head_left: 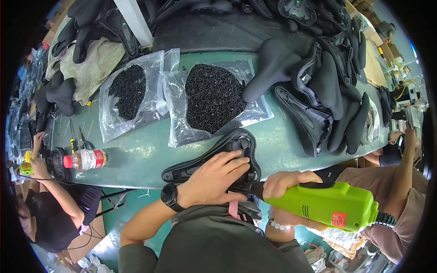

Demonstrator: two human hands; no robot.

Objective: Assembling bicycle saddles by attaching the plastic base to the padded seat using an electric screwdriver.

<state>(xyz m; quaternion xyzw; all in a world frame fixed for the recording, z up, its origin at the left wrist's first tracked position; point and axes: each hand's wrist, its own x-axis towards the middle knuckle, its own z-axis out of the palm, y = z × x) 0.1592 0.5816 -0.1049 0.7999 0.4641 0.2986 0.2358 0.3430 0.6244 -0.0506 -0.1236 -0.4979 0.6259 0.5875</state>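
Observation:
A black bicycle saddle (205, 161) lies underside up at the table's near edge, its narrow nose to the left. My left hand (216, 177) rests across it with the fingers stretched out, pressing it down. My right hand (284, 184) is wrapped round a bright green corded power screwdriver (339, 204), held level. The tool's dark front end points left at the saddle's near wide end; its tip is hidden. Beyond the saddle lie two clear plastic bags of small black screw-like pieces, a fuller bag (214, 98) and a smaller bag (127, 93).
Several black saddles (314, 91) are piled at the right, with more along the back. A red-capped bottle (86, 160) lies at the left of the green table (132, 168). A white post (133, 20) rises at the back. Co-workers sit at left and right.

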